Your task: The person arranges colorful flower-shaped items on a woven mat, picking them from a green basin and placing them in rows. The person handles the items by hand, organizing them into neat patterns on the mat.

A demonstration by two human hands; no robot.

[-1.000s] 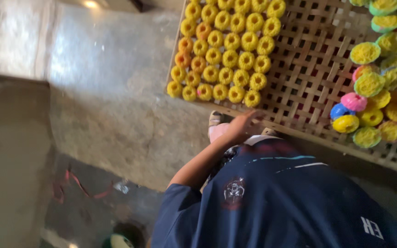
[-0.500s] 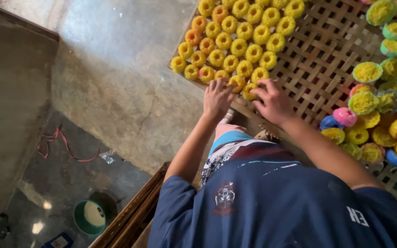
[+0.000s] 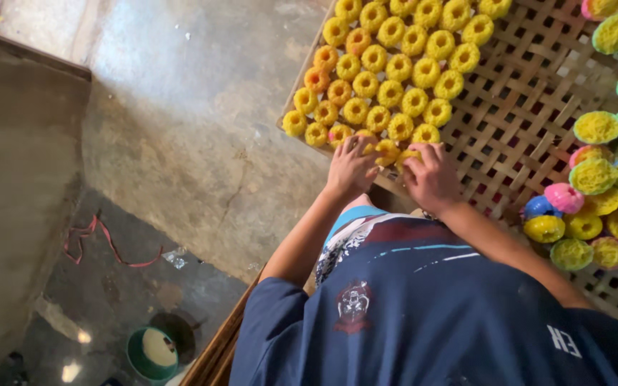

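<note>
Yellow ring-shaped pieces (image 3: 395,68) are laid out in close rows on a woven bamboo lattice tray (image 3: 523,121), some of them more orange toward the tray's corner. At the near edge of that block, two hands are seen from above and behind a person in a dark blue printed shirt (image 3: 423,314). The left hand (image 3: 350,166) is curled, its fingertips pressed on a yellow ring (image 3: 386,150) at the end of the nearest row. The right hand (image 3: 432,175) is bent beside it, thumb and fingers pinched on another yellow piece (image 3: 408,154), which is partly hidden by the fingers. The two hands are nearly touching. Well apart to the right on the same tray, a heap of coloured moulds (image 3: 595,179) filled with yellow material is seen, with pink, blue and green rims. Below the tray's edge a bare concrete floor (image 3: 180,143) is shown, with a red cord (image 3: 101,239) and a green bowl (image 3: 153,352) lying on a darker patch.
</note>
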